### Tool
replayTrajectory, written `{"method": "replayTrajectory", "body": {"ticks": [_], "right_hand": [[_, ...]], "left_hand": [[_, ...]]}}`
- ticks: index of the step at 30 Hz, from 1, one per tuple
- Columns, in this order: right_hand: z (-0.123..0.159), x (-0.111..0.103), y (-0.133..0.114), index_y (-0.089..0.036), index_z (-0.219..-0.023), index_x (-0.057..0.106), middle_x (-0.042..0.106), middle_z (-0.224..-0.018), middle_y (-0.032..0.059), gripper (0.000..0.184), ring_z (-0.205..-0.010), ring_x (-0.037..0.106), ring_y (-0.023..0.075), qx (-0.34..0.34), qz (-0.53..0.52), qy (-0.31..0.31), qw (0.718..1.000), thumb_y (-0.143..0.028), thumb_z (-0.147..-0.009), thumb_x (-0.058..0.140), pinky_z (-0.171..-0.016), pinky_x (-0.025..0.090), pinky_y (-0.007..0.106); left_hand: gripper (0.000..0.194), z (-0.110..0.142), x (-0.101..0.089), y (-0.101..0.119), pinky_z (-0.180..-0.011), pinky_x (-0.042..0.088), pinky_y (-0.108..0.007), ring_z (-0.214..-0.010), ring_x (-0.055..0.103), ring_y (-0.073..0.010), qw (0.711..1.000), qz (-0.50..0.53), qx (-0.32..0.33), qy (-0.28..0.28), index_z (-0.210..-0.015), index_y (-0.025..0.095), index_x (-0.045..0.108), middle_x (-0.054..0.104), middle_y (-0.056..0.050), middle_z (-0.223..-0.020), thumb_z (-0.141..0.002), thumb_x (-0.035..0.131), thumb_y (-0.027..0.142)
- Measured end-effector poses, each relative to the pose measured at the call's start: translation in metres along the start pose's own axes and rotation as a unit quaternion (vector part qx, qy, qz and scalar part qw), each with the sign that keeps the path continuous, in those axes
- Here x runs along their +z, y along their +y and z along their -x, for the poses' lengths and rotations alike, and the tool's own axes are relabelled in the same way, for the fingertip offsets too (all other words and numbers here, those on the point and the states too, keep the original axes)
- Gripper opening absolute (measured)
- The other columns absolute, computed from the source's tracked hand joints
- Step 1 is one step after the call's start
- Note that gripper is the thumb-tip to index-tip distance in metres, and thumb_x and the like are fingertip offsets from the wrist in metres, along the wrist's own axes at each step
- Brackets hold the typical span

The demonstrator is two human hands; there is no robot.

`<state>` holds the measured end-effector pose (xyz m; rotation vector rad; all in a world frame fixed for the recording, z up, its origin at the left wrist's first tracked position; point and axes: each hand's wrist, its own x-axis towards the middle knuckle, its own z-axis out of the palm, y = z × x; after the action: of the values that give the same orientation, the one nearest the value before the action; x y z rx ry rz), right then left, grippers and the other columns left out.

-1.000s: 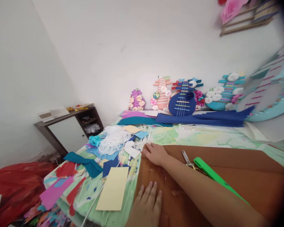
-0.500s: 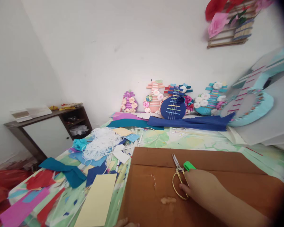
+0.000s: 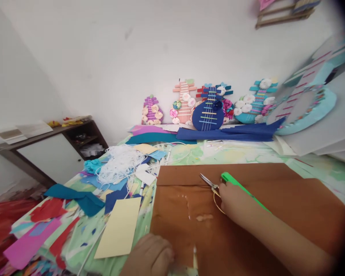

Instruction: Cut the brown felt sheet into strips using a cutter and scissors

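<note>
Gold-handled scissors point up and left over a large brown sheet. My right hand is closed around their handles, covering most of the rings. Just beyond it lies a long green plastic tool, partly behind my hand and resembling a utility knife. At the sheet's left side near the bottom of the view, my left hand has its fingers curled in. What is in them is blurred. A pale slit shows in the brown sheet beside this hand.
A cream card, a tangle of white cord and coloured scraps cover the table's left side. Rolled blue paper lies at the back before several lute-shaped crafts. A low cabinet stands at left.
My right hand has moved from the sheet's top left corner to the scissors and taken hold of them. My left hand, flat on the sheet earlier, is now curled near its lower left.
</note>
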<state>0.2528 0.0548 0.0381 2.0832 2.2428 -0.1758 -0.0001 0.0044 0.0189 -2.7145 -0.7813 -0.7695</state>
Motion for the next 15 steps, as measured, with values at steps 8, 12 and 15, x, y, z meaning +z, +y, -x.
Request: {"method": "replayTrajectory", "body": {"ticks": [8, 12, 15], "right_hand": [[0.023, -0.01, 0.012, -0.018, -0.068, 0.048, 0.055, -0.067, 0.0037, 0.018, -0.049, 0.049, 0.0128, 0.105, -0.179, 0.085, 0.974, -0.036, -0.07, 0.049, -0.042, 0.03, 0.023], [0.055, -0.019, 0.006, -0.018, -0.062, 0.045, 0.053, -0.06, 0.002, 0.041, -0.046, 0.047, 0.0112, 0.132, -0.403, -0.036, 0.905, -0.058, -0.07, 0.042, -0.04, 0.03, 0.021], [0.082, -0.019, -0.006, -0.017, -0.07, 0.049, 0.05, -0.053, 0.0, 0.052, -0.041, 0.044, 0.0088, 0.143, -0.575, -0.201, 0.78, -0.066, -0.07, 0.032, -0.036, 0.031, 0.019]], "left_hand": [[0.029, -0.007, -0.005, 0.009, -0.05, 0.041, -0.023, -0.051, 0.05, -0.0124, 0.999, 0.033, 0.031, -0.03, -0.066, 0.019, 0.048, 0.054, 0.0, -0.057, -0.085, 0.027, 0.011], [0.03, -0.002, 0.001, 0.012, -0.05, 0.041, -0.025, -0.053, 0.05, -0.0136, 0.999, 0.0, 0.046, -0.022, -0.068, 0.017, 0.049, 0.056, -0.001, -0.059, -0.085, 0.027, 0.009], [0.03, 0.0, 0.001, 0.011, -0.061, 0.043, -0.03, -0.061, 0.054, -0.0155, 0.998, -0.044, 0.046, 0.008, -0.075, 0.016, 0.054, 0.06, -0.003, -0.068, -0.087, 0.026, 0.011]]}}
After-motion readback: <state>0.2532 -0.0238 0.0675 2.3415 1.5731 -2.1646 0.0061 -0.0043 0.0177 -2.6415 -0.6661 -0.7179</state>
